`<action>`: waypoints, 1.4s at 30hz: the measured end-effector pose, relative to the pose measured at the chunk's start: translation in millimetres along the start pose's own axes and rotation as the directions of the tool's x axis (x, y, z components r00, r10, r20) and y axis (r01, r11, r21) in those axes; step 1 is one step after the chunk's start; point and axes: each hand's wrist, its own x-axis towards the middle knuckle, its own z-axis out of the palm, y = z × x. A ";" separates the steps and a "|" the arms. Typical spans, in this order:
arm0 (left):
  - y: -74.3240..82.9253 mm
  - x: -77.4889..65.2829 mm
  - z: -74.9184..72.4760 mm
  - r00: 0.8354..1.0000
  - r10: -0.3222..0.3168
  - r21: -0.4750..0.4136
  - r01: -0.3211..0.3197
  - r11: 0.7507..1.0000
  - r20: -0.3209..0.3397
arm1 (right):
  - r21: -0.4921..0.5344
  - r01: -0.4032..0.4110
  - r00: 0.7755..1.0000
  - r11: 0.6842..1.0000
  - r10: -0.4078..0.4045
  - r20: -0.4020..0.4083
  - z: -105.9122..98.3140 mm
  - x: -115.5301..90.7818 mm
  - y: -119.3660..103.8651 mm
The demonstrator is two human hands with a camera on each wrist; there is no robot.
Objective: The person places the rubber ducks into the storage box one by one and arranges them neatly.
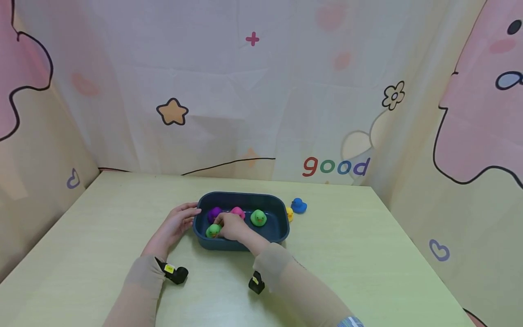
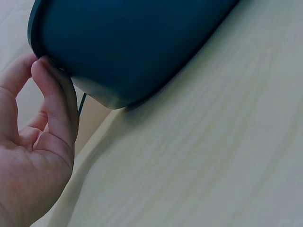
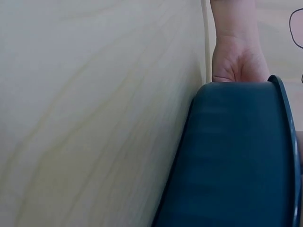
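Note:
A dark blue rectangular tub (image 1: 245, 245) stands on the table with small rubber ducks inside. My right hand (image 1: 232, 227) reaches down into its left half and pinches a green rubber duck (image 1: 213, 231) near the front left corner. Just behind those fingers sits a purple duck (image 1: 214, 214), and a pink duck (image 1: 238, 211) is partly covered by the hand. Another green duck (image 1: 259, 218) sits farther right in the tub. At the tub's left end, my left hand (image 1: 180, 221) rests its extended fingers against the rim. The left wrist view shows that hand's fingertips (image 2: 41, 64) right at the rim.
Outside the tub's right end are a yellow duck (image 1: 289, 214), partly hidden by the rim, and a blue duck (image 1: 299, 205). The pale wooden table (image 1: 351, 272) meets a printed cloth backdrop (image 1: 245, 113) behind and at the sides.

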 end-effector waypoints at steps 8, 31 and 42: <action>-1.5 0.8 0.1 1.000 0.012 0.021 -0.012 1.000 0.006 | -0.030 0.015 0.996 0.999 -0.012 0.086 -8.5 -3.7 0.4; -1.9 0.2 2.5 1.000 0.019 0.028 -0.018 0.999 -0.004 | 0.131 0.322 0.878 0.938 -0.244 -0.412 -85.6 -35.3 67.7; -1.3 -0.4 2.0 1.000 0.025 0.011 -0.025 1.000 -0.003 | 0.177 0.198 0.812 0.964 -0.060 -0.580 -112.5 -47.4 137.3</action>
